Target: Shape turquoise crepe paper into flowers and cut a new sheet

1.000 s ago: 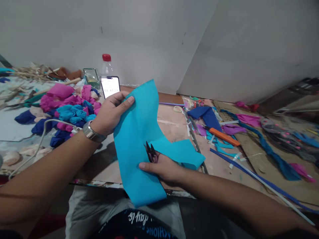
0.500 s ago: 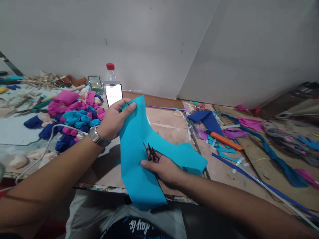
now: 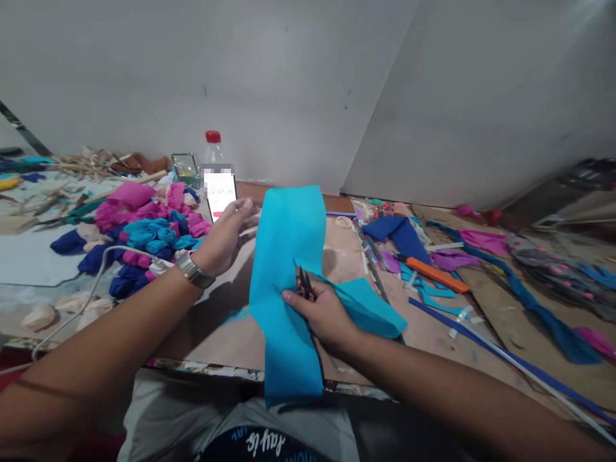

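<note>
A wide bright-blue strip [image 3: 283,256] stands up from my right hand, one end hanging over the table's front edge and another part lying to the right. My right hand [image 3: 325,311] pinches the strip with its thumb and also has small dark-bladed scissors [image 3: 305,282] in its grip, blade tips pointing up. To the left of the strip is my left hand [image 3: 228,237], empty, its fingers apart and not touching the strip. A wristwatch [image 3: 193,269] is on the left wrist.
Pink, blue and navy fabric bundles [image 3: 149,228] lie left, beside a white cable [image 3: 101,263]. A phone [image 3: 221,192] leans on a red-capped bottle [image 3: 213,146]. An orange cutter [image 3: 436,274], scraps and a long rod [image 3: 510,359] lie right.
My left hand has let go of the blue strip and opened. The strip's upper part has swung right and spread. My right hand has shifted slightly right, still holding strip and scissors.
</note>
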### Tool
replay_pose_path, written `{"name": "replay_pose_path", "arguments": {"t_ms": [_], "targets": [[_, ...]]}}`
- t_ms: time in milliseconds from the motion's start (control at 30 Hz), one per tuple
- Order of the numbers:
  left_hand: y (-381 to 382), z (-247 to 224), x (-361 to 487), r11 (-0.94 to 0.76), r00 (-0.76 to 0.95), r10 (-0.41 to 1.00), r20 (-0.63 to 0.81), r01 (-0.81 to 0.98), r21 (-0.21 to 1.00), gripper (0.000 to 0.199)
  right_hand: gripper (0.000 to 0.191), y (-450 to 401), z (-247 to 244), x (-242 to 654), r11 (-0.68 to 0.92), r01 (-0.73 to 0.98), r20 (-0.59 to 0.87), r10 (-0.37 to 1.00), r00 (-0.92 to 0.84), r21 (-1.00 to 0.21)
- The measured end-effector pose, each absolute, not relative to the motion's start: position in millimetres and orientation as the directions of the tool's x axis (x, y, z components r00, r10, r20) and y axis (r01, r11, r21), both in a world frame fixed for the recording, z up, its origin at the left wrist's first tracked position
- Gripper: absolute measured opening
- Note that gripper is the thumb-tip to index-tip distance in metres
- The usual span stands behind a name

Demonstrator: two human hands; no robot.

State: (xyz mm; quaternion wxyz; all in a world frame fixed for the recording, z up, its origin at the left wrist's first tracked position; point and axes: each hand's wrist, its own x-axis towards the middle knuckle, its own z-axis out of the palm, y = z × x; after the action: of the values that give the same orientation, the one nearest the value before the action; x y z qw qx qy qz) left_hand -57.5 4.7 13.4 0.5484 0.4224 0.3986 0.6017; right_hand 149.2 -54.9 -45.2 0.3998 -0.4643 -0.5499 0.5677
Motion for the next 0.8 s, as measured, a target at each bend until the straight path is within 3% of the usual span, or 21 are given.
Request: {"name": "replay_pose_path", "arguments": {"t_ms": [100,200,467,633,800], "targets": [[0.4,10.0,-51.4,0.143,0.160,0.983,-0.094,-0.329,0.934,0.044,0.034,-48.0,-48.1,151.7,-0.024,0.074,-0.041,0.969,-0.242,-0.997],[-6.1,11.2,-44.5,0.199,0.250,0.962,-0.113,-0.352,0.914,0.042,0.033,-46.9,-50.4,150.6,-0.038,0.048,-0.050,0.956,-0.289,-0.998],[-7.3,15.9,-42.8,0.232,0.097,0.973,-0.210,-0.402,0.886,0.028,0.053,-54.4,-47.6,143.0,-0.212,-0.048,-0.193,0.948,-0.252,-0.976],[-5.0,13.5,-44.4,0.221,0.160,0.973,-0.164,-0.458,0.861,0.026,0.055,-54.6,-45.5,143.9,-0.210,-0.083,-0.182,0.947,-0.266,-0.974],[-5.0,7.8,-42.7,0.226,0.226,0.965,-0.136,-0.444,0.867,0.029,0.049,-53.2,-50.1,147.3,-0.110,-0.087,-0.097,0.984,-0.147,-0.990]]}}
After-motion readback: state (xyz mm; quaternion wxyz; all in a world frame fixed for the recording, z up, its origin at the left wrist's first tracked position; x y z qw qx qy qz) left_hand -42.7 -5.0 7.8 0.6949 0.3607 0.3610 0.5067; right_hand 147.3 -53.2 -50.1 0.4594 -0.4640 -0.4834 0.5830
